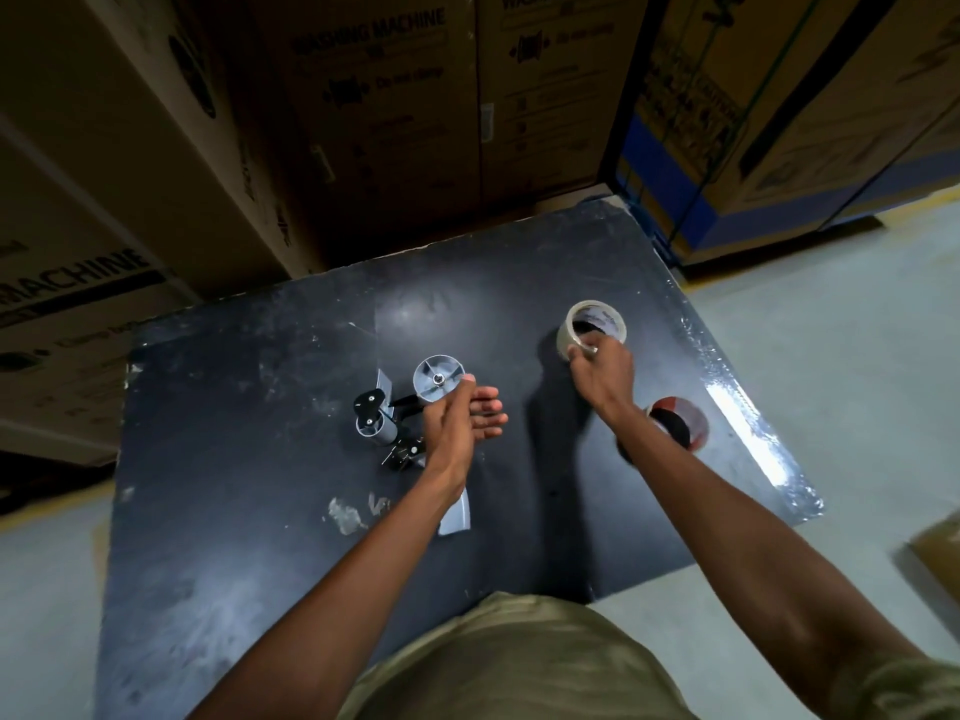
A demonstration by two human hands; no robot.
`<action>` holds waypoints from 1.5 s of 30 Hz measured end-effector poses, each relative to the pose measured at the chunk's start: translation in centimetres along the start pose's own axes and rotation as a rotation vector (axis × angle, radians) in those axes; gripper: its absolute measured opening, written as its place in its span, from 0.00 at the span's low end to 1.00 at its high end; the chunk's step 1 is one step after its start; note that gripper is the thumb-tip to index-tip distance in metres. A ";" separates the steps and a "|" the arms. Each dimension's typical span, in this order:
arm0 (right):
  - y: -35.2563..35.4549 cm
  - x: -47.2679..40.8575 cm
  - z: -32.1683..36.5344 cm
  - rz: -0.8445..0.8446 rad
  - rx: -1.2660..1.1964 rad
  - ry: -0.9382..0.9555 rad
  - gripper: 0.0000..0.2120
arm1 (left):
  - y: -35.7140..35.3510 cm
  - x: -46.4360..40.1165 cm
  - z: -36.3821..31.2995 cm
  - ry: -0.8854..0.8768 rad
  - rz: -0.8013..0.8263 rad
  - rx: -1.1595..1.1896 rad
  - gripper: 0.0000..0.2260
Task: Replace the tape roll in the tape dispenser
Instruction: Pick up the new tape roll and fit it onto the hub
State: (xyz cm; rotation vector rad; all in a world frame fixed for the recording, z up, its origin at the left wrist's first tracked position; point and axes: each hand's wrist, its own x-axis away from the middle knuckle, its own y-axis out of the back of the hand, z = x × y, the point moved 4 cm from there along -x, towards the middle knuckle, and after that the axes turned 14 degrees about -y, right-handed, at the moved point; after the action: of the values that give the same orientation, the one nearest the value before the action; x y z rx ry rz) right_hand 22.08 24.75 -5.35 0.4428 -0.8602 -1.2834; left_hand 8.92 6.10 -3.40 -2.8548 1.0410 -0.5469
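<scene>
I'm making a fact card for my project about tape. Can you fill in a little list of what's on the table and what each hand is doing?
Table: dark tabletop, scuffed
Tape dispenser: lying on the table, grey wheel bare, no roll on it
Left hand: resting on the dispenser, fingers loose
Clear tape roll: on the table, far right
Right hand: gripping the clear roll's rim
Other roll: partly hidden behind the right wrist
Background: cardboard boxes
</scene>
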 end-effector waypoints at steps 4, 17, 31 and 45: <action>-0.3 2.2 0.2 0.129 -0.250 -0.082 0.09 | -0.4 0.2 -0.6 -0.042 0.016 0.016 0.16; -0.7 12.8 3.6 0.780 -0.798 -0.256 0.06 | 1.1 1.0 -2.8 -0.298 0.213 -0.107 0.32; 2.0 11.6 5.5 0.694 -0.458 0.045 0.14 | 2.3 1.0 -3.9 -0.199 0.229 -0.010 0.33; 0.5 11.7 4.6 0.602 -0.698 0.048 0.13 | 1.4 1.2 -5.3 -0.556 0.289 -0.316 0.37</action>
State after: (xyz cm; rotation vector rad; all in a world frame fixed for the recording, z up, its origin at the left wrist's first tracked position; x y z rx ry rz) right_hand 19.41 14.53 1.46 -0.3248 -0.4043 -0.9186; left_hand 7.13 4.59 1.66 -2.7427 1.4695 0.4446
